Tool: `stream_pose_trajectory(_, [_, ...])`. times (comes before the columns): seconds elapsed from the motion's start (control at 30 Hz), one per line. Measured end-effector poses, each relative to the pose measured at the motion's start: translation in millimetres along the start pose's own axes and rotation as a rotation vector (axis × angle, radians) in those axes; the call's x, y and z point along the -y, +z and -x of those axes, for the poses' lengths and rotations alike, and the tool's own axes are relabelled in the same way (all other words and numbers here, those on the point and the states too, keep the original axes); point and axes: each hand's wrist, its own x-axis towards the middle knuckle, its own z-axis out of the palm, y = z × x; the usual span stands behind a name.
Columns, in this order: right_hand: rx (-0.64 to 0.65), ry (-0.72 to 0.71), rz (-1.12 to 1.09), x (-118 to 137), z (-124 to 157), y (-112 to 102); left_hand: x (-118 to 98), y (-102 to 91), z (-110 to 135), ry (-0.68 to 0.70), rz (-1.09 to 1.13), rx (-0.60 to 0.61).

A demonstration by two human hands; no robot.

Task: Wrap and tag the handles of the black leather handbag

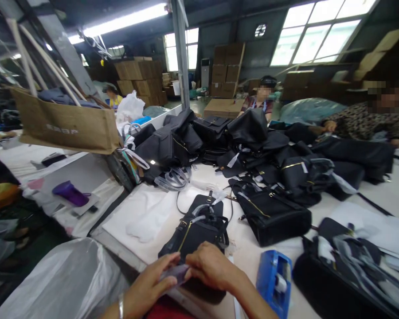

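My left hand [153, 279] is half-curled, thumb and fingers about a thin greyish piece [177, 272], maybe plastic, though blur makes it hard to say; my right hand [209, 265] is curled tighter, pinching its right end; the black backpack [201, 230] lies on the desk [244, 243] right by my fingers; a blue tape dispenser [264, 281] sits to the right, black bags [166, 148] heaped beyond.
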Motion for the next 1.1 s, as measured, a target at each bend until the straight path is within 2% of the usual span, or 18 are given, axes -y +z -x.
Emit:
stream_pose_trajectory(0.07, [-0.031, 0.030, -0.007, 7, 3, -3, -10, 15.7, -22, 0.054, 0.096, 0.137])
stream_pose_trajectory(0.17, [-0.144, 0.180, -0.077, 10, 16, -5, -2, 22.2, -33, -0.049, 0.272, 0.257])
stream_pose_trajectory(0.27, [-0.257, 0.332, -0.160, 8, 30, -1, 16, 10.8, -31, -0.152, 0.345, 0.331])
stream_pose_trajectory(0.37, [-0.211, 0.319, -0.219, 5, 32, 8, 27, -5.3, -25, -0.198, 0.310, 0.364])
stream_pose_trajectory(0.5, [-0.208, 0.300, -0.257, 12, 7, 19, 26, -21.0, -16, -0.231, 0.257, 0.329])
stream_pose_trajectory(0.67, [-0.209, 0.225, -0.266, 37, -29, 26, 26, -25.8, -10, -0.257, 0.280, 0.247])
stream_pose_trajectory(0.8, [-0.150, 0.234, -0.296, 28, -26, 28, 37, -30.1, -3, -0.262, 0.220, 0.190])
stream_pose_trajectory(0.93, [-0.057, 0.255, -0.209, 12, -24, 27, 43, -34.2, 0, -0.240, 0.117, 0.142])
stream_pose_trajectory(1.1, [-0.018, 0.118, -0.148, 24, -43, 27, 37, -28.9, -7, -0.182, -0.028, 0.132])
